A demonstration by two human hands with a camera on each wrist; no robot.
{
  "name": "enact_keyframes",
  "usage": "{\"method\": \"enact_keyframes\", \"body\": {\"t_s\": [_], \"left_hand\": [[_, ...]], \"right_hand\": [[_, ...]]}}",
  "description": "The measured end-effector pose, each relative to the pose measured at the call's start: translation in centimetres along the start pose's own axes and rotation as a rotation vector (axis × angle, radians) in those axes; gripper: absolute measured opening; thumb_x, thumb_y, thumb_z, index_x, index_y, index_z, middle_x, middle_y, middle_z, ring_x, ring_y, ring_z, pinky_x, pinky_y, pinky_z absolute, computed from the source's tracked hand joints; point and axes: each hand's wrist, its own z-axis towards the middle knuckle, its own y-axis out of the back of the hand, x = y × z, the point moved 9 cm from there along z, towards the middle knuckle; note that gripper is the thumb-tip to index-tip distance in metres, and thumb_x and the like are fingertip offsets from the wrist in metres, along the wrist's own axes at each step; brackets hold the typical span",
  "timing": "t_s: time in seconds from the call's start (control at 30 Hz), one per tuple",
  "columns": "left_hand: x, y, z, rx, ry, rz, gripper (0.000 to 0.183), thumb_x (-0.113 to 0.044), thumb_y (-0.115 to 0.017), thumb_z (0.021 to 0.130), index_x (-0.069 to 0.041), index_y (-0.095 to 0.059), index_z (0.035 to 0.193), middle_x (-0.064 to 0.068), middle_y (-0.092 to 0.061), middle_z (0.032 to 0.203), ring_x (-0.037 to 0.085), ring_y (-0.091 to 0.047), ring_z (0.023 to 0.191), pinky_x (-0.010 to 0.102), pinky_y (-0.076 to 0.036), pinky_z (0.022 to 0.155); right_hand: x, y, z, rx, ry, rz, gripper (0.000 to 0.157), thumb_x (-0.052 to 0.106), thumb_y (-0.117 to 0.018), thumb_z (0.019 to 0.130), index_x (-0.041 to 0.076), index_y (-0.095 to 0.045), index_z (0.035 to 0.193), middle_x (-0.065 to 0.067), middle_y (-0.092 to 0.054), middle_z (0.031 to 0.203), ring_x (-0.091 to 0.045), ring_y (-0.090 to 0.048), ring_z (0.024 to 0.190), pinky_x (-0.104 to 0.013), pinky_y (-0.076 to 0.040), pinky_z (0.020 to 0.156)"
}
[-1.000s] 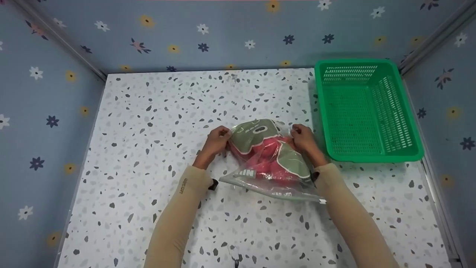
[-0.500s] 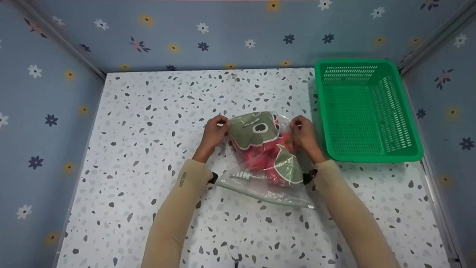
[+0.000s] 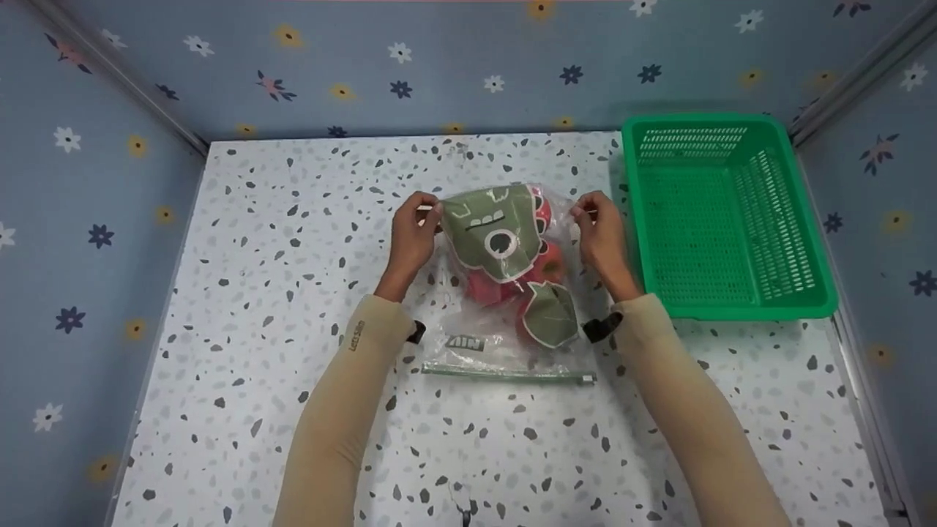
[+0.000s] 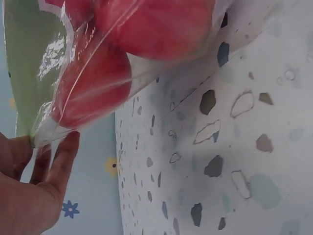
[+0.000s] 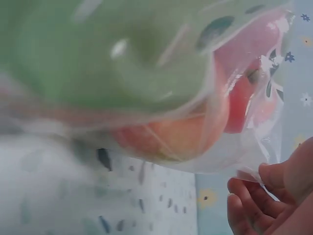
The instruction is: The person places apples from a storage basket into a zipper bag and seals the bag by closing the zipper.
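Note:
A clear zip bag [image 3: 465, 322] with a green cartoon face printed on it is between both hands, its slider edge toward the person. Inside are several red, round fruits that look like apples [image 5: 171, 137]; more red fruit [image 4: 161, 29] presses against the plastic in the left wrist view. My left hand [image 3: 415, 233] pinches the bag's far left corner between thumb and fingers. At the far right corner, my right hand [image 3: 602, 233] pinches the plastic the same way. The print hides part of the fruit.
A green plastic basket [image 3: 732, 311] stands at the back right of the speckled table [image 3: 293, 219]. Flower-patterned walls [image 3: 468, 66] enclose the table at the back and both sides.
Both hands have moved away from the person, drawing the bag's far corners up and away. The bag looks straighter and more upended, and its zip edge now lies level.

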Motion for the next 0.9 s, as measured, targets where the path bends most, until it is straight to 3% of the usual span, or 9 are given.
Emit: {"method": "enact_keyframes", "body": {"t_s": [0.2, 0.3, 0.4, 0.53, 0.67, 0.77, 0.9], "left_hand": [[-2.2, 0.8, 0.5, -0.043, -0.144, -0.040, 0.014, -0.007, -0.055, 0.110, 0.004, -0.063, 0.115, 0.016, -0.063, 0.116, 0.023, -0.068, 0.106, 0.045, -0.059, 0.090], [-3.1, 1.1, 0.7, -0.060, -0.214, -0.037, 0.016, -0.005, -0.054, 0.110, 0.006, -0.063, 0.117, 0.019, -0.063, 0.117, 0.027, -0.068, 0.109, 0.038, -0.058, 0.089], [-3.4, 1.3, 1.0, -0.082, -0.235, -0.026, 0.016, -0.005, -0.055, 0.109, 0.006, -0.064, 0.116, 0.020, -0.064, 0.117, 0.027, -0.068, 0.109, 0.029, -0.056, 0.086], [-3.4, 1.5, 1.6, -0.102, -0.209, -0.023, 0.015, -0.005, -0.056, 0.109, 0.006, -0.065, 0.115, 0.019, -0.066, 0.115, 0.025, -0.069, 0.105, 0.026, -0.056, 0.084], [-3.0, 1.4, 2.3, -0.095, -0.166, -0.008, 0.015, -0.005, -0.056, 0.109, 0.005, -0.065, 0.115, 0.019, -0.066, 0.117, 0.026, -0.070, 0.102, 0.031, -0.058, 0.085], [-2.4, 1.0, 2.7, -0.076, -0.096, 0.019, 0.017, -0.004, -0.054, 0.110, 0.006, -0.064, 0.119, 0.022, -0.064, 0.123, 0.031, -0.071, 0.105, 0.037, -0.061, 0.089], [-0.9, 0.1, 2.9, -0.016, 0.027, 0.086, 0.030, -0.007, -0.053, 0.111, 0.006, -0.057, 0.138, 0.024, -0.056, 0.140, 0.038, -0.068, 0.117, 0.043, -0.060, 0.095]], "right_hand": [[2.0, 1.2, 0.9, -0.061, 0.083, -0.020, 0.006, -0.001, -0.059, 0.106, -0.006, -0.062, 0.103, -0.023, -0.067, 0.104, -0.032, -0.063, 0.097, -0.035, -0.050, 0.087], [2.8, 1.6, 1.2, -0.081, 0.112, -0.034, 0.006, -0.001, -0.059, 0.105, -0.006, -0.062, 0.104, -0.024, -0.068, 0.106, -0.034, -0.065, 0.099, -0.039, -0.052, 0.089], [3.1, 1.6, 1.4, -0.078, 0.109, -0.043, 0.007, -0.002, -0.058, 0.105, -0.007, -0.063, 0.106, -0.025, -0.068, 0.108, -0.035, -0.065, 0.101, -0.040, -0.052, 0.090], [3.0, 1.3, 1.9, -0.061, 0.072, -0.076, 0.009, -0.001, -0.057, 0.106, -0.006, -0.063, 0.109, -0.023, -0.068, 0.112, -0.033, -0.065, 0.102, -0.038, -0.051, 0.089], [2.9, 0.7, 2.7, -0.037, 0.059, -0.116, 0.009, 0.000, -0.056, 0.107, -0.005, -0.063, 0.110, -0.023, -0.068, 0.112, -0.032, -0.065, 0.102, -0.041, -0.053, 0.092], [2.4, -0.1, 3.2, 0.008, 0.041, -0.148, 0.012, 0.001, -0.054, 0.108, -0.006, -0.062, 0.114, -0.023, -0.067, 0.114, -0.032, -0.065, 0.103, -0.043, -0.054, 0.092], [1.1, -1.6, 3.3, 0.147, -0.021, -0.217, 0.026, 0.007, -0.054, 0.110, -0.006, -0.058, 0.132, -0.026, -0.065, 0.128, -0.036, -0.064, 0.114, -0.047, -0.054, 0.098]]}}
